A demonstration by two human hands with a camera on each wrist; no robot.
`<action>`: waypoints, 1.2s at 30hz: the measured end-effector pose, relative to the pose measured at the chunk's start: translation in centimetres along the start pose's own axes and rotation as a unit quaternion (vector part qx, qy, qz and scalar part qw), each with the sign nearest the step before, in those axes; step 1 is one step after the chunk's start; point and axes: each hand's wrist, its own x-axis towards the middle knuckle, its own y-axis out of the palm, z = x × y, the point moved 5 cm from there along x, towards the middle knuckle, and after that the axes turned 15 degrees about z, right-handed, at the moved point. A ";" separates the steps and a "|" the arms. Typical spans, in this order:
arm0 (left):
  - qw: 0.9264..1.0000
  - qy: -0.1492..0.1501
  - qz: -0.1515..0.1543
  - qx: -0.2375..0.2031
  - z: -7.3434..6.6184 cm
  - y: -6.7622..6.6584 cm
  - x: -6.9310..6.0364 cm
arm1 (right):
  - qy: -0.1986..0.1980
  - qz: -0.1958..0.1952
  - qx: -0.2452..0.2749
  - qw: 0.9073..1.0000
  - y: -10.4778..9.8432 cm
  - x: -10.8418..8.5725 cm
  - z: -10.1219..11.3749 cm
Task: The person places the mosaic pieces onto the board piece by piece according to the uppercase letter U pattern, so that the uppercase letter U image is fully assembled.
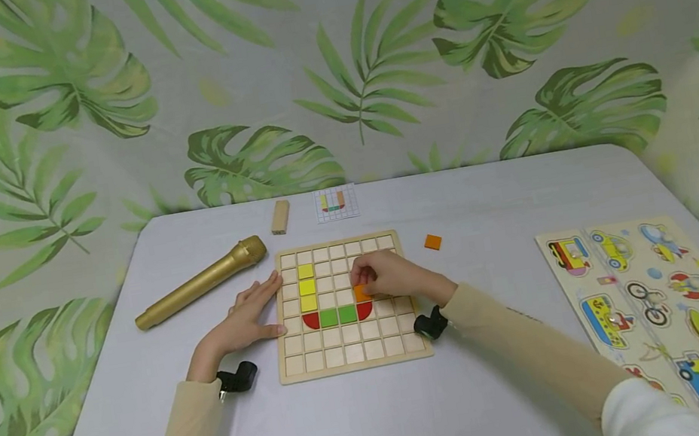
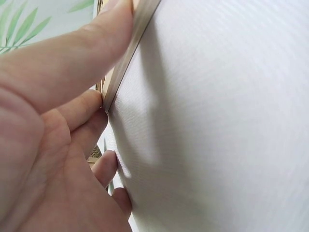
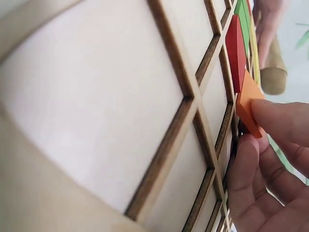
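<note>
A wooden grid board [image 1: 354,354] lies on the table. My left hand [image 1: 239,323] rests along its left edge, with thumb and fingertips touching the frame. My right hand [image 1: 394,273] pinches an orange square tile [image 1: 361,293] over the cell above the right red rounded tile [image 1: 365,311]. In the right wrist view the orange tile [image 3: 249,99] is tilted, one edge beside the red tile [image 3: 235,55]. Two green tiles [image 1: 338,316] lie between the right red tile and a left one [image 1: 311,321]. Several yellow tiles [image 1: 307,286] form a column above the left red tile.
A loose orange tile [image 1: 433,242] lies right of the board. Behind stand a pattern card [image 1: 336,203] and a wooden block [image 1: 280,217]. A gold microphone [image 1: 202,282] lies at left, a vehicle puzzle board [image 1: 674,319] at right.
</note>
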 end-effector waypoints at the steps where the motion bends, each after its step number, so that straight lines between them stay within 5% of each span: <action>1: 1.000 0.000 0.000 0.000 0.0 0.0 0.0 | 0.000 0.001 -0.011 1.000 0.0 0.0 0.1; 8: 1.000 0.002 0.000 -0.002 0.1 0.0 0.0 | -0.016 0.002 -0.068 0.998 0.0 -0.1 0.5; 15: 1.000 0.007 -0.001 -0.004 0.0 0.1 0.0 | -0.017 -0.026 0.031 0.999 -0.6 -1.0 -1.1; 24: 1.000 -0.004 0.001 -0.005 0.1 0.0 0.0 | -0.014 -0.068 0.145 0.987 -2.8 -4.0 -3.5; 36: 1.000 0.009 -0.003 -0.001 -0.1 0.0 -0.1 | 0.031 -0.103 0.150 0.983 -4.5 -7.6 -6.3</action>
